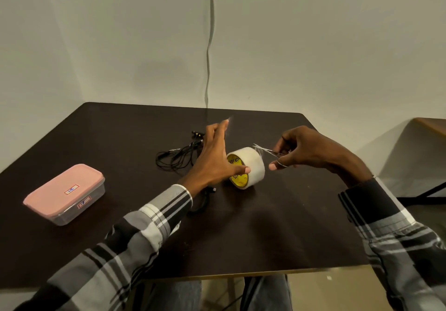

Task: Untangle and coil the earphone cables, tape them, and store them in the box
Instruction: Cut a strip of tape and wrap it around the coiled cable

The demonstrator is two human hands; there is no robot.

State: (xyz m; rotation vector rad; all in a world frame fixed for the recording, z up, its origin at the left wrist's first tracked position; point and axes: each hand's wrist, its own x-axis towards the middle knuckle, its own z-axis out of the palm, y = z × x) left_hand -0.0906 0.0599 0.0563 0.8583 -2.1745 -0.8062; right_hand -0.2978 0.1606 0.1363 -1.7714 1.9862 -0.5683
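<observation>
**Tape being cut at the roll; cables loose, box shut**

Far left of both hands, the pink-lidded box (64, 193) sits on the dark table (241, 226) with its lid on, well apart from the work.

Just behind the left hand (213, 158), black earphone cables (176, 158) lie in a loose bundle, the earbuds at the far end. Whether any tape is on them cannot be told. A further stretch of cable shows under the left wrist.

The left hand is spread, fingers straight and raised, the thumb pressing on the tape roll (246, 167), which stands on edge between the two hands.

The right hand (311, 151) grips small scissors (268, 151) through the finger loops, blades parted and aimed at a clear strip lifted off the roll's top.

Risks, as judged:
- The roll is steadied by one thumb only; a tug from the scissors could roll or tip it.
- The freed strip is thin and clear; once cut it may curl and stick to itself or the blades.
- The blades work close to the left thumb.
- The uncoiled cables near the left wrist could be dragged by the sleeve.
</observation>
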